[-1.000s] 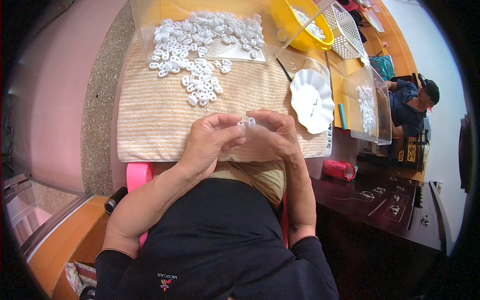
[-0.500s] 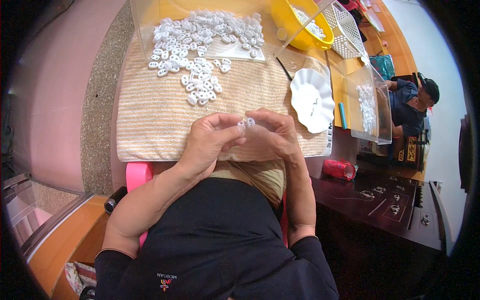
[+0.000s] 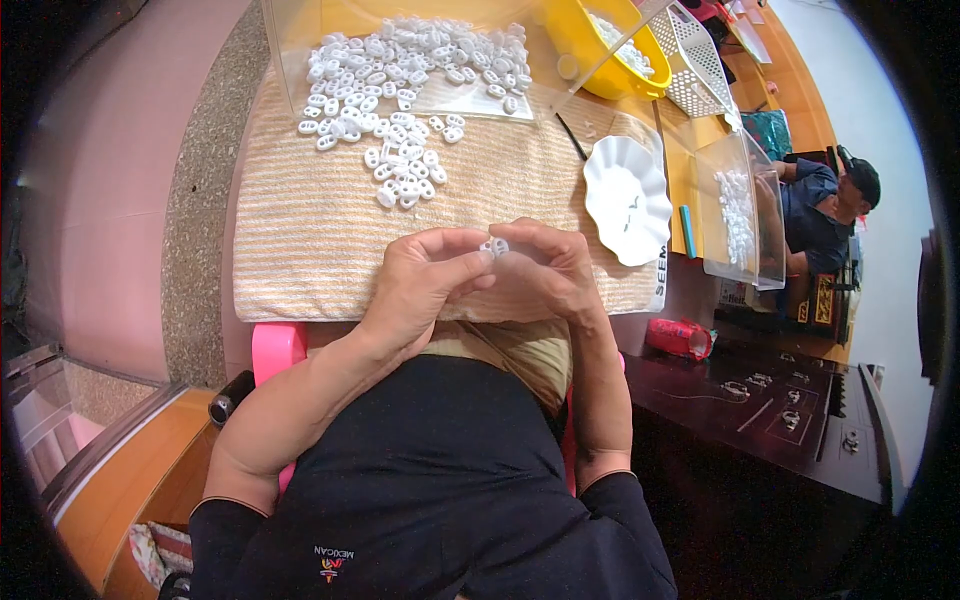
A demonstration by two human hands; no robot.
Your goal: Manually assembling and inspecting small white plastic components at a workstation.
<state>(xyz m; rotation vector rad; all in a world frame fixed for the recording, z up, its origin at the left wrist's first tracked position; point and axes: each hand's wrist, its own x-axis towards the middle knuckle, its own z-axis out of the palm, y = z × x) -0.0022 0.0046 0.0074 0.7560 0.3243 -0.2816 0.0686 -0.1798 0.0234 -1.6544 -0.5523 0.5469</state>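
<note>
White pieces moved closer together, pinched by both hands; lettering on striped towel, dark shirt.

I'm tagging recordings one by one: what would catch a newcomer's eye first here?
The heap of small white pieces at the top, spilling onto the striped towel. Then the left hand and right hand, mid-picture, pinching white parts close together. A yellow basin stands out at upper right.

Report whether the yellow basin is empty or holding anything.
Holding something: small white pieces show inside the yellow basin. How full it is, I cannot tell; the picture's top edge cuts it off.
</note>
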